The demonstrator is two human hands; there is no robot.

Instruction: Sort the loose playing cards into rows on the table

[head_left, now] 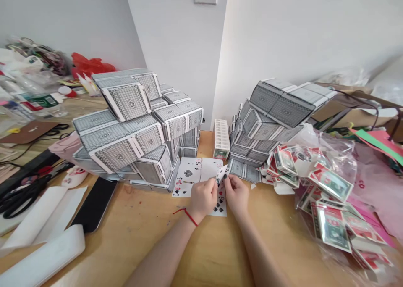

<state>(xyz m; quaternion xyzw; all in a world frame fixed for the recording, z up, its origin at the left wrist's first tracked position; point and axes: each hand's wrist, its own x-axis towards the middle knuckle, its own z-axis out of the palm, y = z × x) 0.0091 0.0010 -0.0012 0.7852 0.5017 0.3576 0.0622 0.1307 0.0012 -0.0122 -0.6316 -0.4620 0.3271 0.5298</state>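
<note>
On the wooden table [138, 249], a left stack [121, 138] and a right stack [280, 110] of card-backed blocks flank the work, presumably leaving the middle for handling. Between them lie face-up cards [185, 190]. Above these, the left hand [204, 198] and right hand [237, 194] pinch a playing card [222, 172] from opposite sides, likely to steady it. It's tilted, nearly edge-on, its long axis seemingly slanting up and rightward.

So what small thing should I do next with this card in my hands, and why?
I'd probably lower the playing card flat onto the laid-out cards: your left hand and right hand hold it tilted among them, while those already lie on the table.
</note>
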